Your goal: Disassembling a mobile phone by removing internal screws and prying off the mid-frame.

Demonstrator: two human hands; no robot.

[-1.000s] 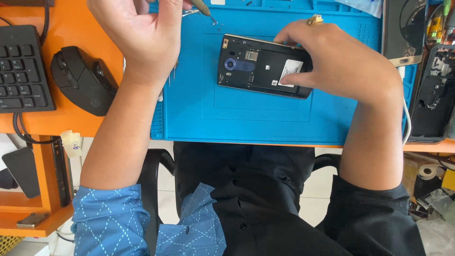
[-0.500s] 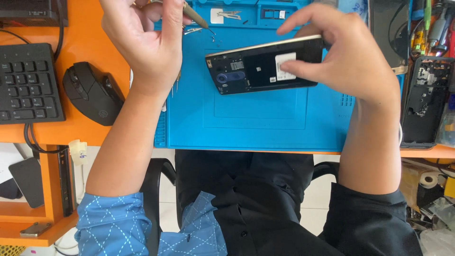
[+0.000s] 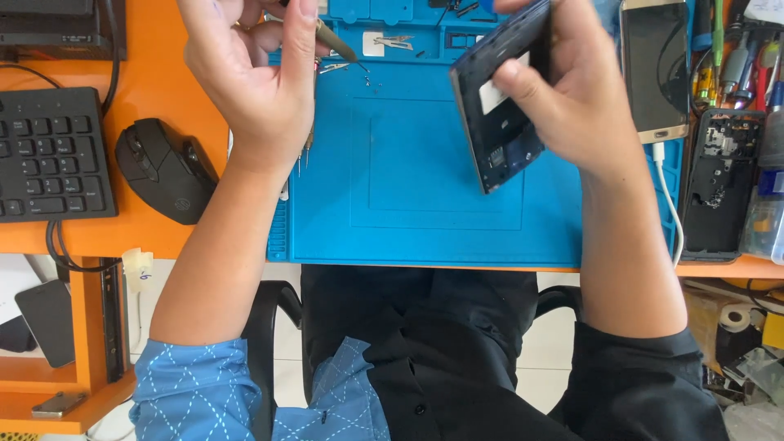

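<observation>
My right hand (image 3: pixel 563 90) grips an opened black phone (image 3: pixel 498 122) and holds it tilted on edge above the blue work mat (image 3: pixel 425 196), its inner side with a white sticker facing me. My left hand (image 3: pixel 253 73) is closed around a thin screwdriver (image 3: pixel 336 41) at the mat's upper left, the tip pointing down toward small screws (image 3: pixel 363 72) lying on the mat. The two hands are apart, with bare mat between them.
A black mouse (image 3: pixel 163 167) and black keyboard (image 3: pixel 49 163) sit on the orange desk (image 3: pixel 163 90) to the left. A gold-edged phone (image 3: pixel 653 69) with a white cable, a black phone frame (image 3: pixel 723 184) and several tools lie at the right. My lap and chair are below.
My right hand has lifted the phone off the mat and turned it from lying flat to standing steeply on edge, moving it up and right. My left hand stayed near the mat's upper left.
</observation>
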